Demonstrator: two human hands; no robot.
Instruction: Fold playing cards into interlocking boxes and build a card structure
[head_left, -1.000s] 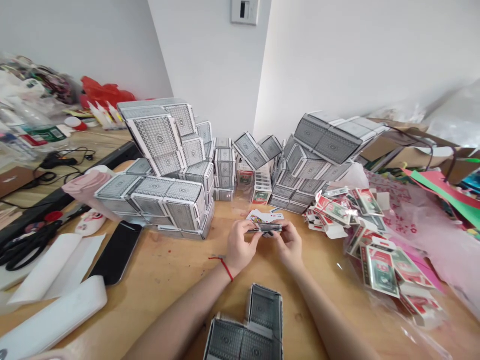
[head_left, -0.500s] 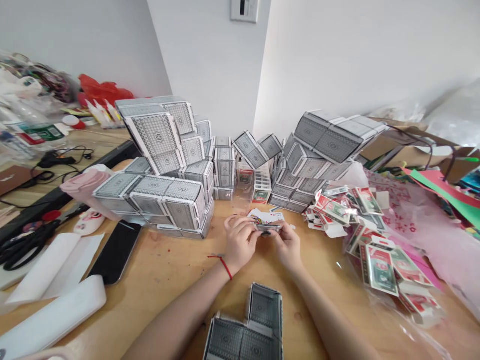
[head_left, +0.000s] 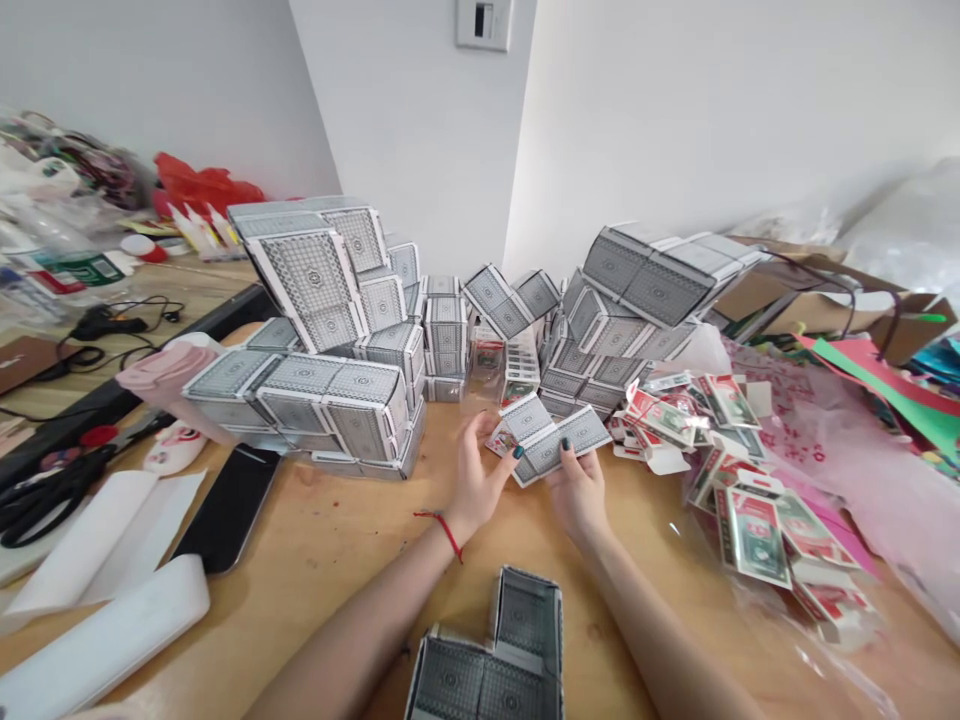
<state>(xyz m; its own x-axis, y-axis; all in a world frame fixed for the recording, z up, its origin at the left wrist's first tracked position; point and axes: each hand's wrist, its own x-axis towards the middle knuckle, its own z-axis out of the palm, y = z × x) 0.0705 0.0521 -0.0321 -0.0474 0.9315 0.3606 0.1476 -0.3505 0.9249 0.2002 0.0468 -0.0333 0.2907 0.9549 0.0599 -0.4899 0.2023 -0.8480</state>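
Several playing cards (head_left: 541,452) lie overlapped between my hands, their grey patterned backs facing up, with part of a card face showing at the left. My left hand (head_left: 480,475) grips their left side, its dark-nailed thumb on top. At the right end, my right hand (head_left: 579,490) pinches a card between its thumb on top and fingers beneath. A red string bracelet (head_left: 442,530) circles my left wrist. Between my forearms sits an L-shaped block folded from cards (head_left: 491,660). Behind my hands stand an open-topped box of card decks (head_left: 521,368) and a clear wrapper.
Stacked card blocks rise at the left (head_left: 337,390) and right (head_left: 630,300). Torn red and green card boxes (head_left: 754,535) spread over the right side with pink plastic (head_left: 840,460). At the left are a phone (head_left: 227,507), scissors (head_left: 60,480) and a white roll-ended object (head_left: 112,630).
The cards have turned from face side and edge view to backs up, fanned flatter and wider. My hands have moved slightly apart, with both thumbs now on top.
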